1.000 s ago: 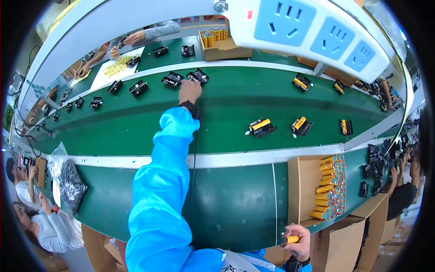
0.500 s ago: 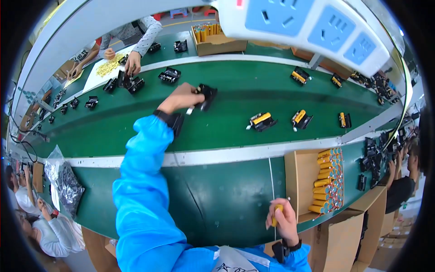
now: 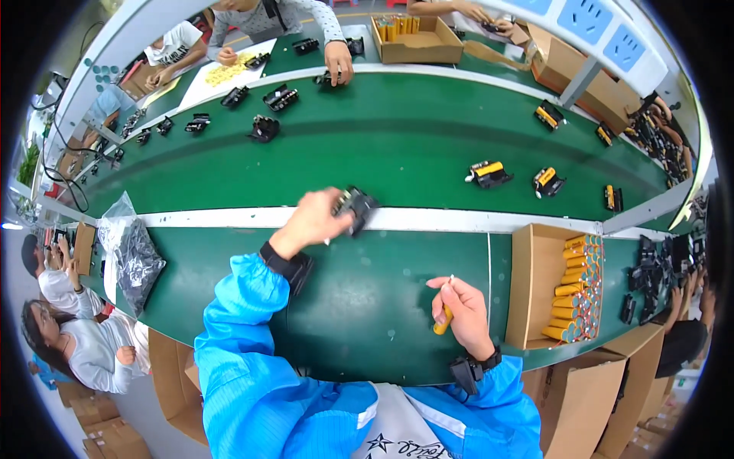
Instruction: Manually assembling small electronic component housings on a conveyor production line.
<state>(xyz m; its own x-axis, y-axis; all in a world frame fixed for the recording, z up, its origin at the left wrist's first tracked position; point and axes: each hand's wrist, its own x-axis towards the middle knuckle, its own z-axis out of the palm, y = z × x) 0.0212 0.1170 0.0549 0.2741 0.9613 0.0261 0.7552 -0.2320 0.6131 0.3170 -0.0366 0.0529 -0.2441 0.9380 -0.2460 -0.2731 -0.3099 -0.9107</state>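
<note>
Yellow cell (image 3: pixel 443 323) and black case (image 3: pixel 359 209): apparently a pairing step.
Over the bench (image 3: pixel 367 306), the right hand (image 3: pixel 465 308) has its grip closed on the cell; beyond, the left hand (image 3: pixel 312 220) is closed round the case (slightly blurred), above the pale rail (image 3: pixel 443 220). The next move likely calls for bringing both together.

I look through the left of two wide fisheye cameras on the wearer's head, facing down and forward. The blue jacket (image 3: pixel 252 367) sits close at the lower edge; the left hand (image 3: pixel 313 220) and right hand (image 3: pixel 466 317) fall mid-view over the near bench (image 3: pixel 367 306). My view reaches across the green table (image 3: pixel 413 134) to people (image 3: pixel 260 23) beyond, and straight edges bend toward the dark rim.
</note>
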